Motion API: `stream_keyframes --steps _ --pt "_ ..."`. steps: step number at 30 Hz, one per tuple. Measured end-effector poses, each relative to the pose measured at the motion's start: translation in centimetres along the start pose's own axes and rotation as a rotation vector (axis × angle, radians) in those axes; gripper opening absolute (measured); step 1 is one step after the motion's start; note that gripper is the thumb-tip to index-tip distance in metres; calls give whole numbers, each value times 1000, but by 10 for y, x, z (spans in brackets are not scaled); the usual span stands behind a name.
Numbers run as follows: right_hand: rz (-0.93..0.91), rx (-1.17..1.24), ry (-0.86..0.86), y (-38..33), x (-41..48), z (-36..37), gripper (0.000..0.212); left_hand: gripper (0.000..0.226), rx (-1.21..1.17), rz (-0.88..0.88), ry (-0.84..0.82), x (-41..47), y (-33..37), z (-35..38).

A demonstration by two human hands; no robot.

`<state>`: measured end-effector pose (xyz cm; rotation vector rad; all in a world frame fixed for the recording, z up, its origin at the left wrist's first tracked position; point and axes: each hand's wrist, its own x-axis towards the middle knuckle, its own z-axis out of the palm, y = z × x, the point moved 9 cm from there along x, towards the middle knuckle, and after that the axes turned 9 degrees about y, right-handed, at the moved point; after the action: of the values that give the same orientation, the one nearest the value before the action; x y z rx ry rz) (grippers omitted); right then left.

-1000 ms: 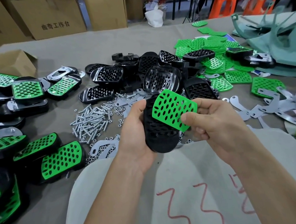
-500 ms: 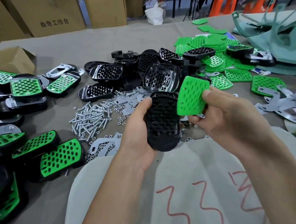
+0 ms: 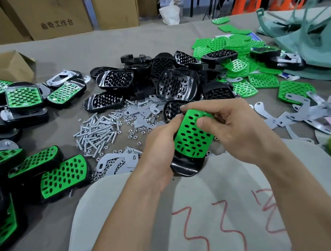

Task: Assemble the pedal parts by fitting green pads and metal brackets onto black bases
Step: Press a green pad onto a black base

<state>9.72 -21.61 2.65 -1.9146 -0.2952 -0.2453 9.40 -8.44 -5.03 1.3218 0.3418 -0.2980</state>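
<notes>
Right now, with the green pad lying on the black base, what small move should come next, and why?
Probably press the green pad down flat with the right hand: it lies on the black base, held by the left hand, but seating is unclear.

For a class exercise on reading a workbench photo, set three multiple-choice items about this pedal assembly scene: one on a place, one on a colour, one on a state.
1. Where does the pile of loose screws lie?
A. left of the hands
B. in the cardboard box
C. on the orange stool

2. What colour is the pad being fitted?
A. red
B. green
C. grey

3. How is the black base in hand?
A. lying alone on the table
B. gripped, pad laid on top
C. bracket bolted on

Answers:
1 A, screws lie on the cloth left of the left hand.
2 B, plainly green.
3 B, the left hand grips it while the right hand presses.
</notes>
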Motion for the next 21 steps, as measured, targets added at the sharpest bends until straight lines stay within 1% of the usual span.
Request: stream_keyframes --steps 3,6,8,10,11,13,15,17,19,21 --pt "-29 -48 -30 -5 0 2 37 43 -34 -8 15 -1 0 1" --pt "-45 -46 -51 -8 -2 4 39 45 -86 -36 6 -3 -1 3" --pt "-37 59 -64 -9 -2 4 38 41 -109 -57 3 -4 -2 5" --pt "24 235 -87 -9 -3 5 34 32 -126 -83 7 -4 -1 4" --pt "37 264 -91 -9 -4 7 33 31 -134 -90 3 -4 -1 4" --pt "-7 138 -52 -10 -5 8 34 39 -130 -90 -7 -4 0 3" --pt "-55 -33 48 -9 -5 5 33 46 -124 -87 -19 -4 0 3" --pt "-92 -150 162 -12 -6 0 31 51 -104 -96 -50 -5 0 5" --pt "-132 -238 226 -16 -7 -1 36 57 -83 -94 -81 -5 2 7" --pt "-169 -279 258 -19 -8 -1 38 58 -115 -74 -110 -4 4 9"
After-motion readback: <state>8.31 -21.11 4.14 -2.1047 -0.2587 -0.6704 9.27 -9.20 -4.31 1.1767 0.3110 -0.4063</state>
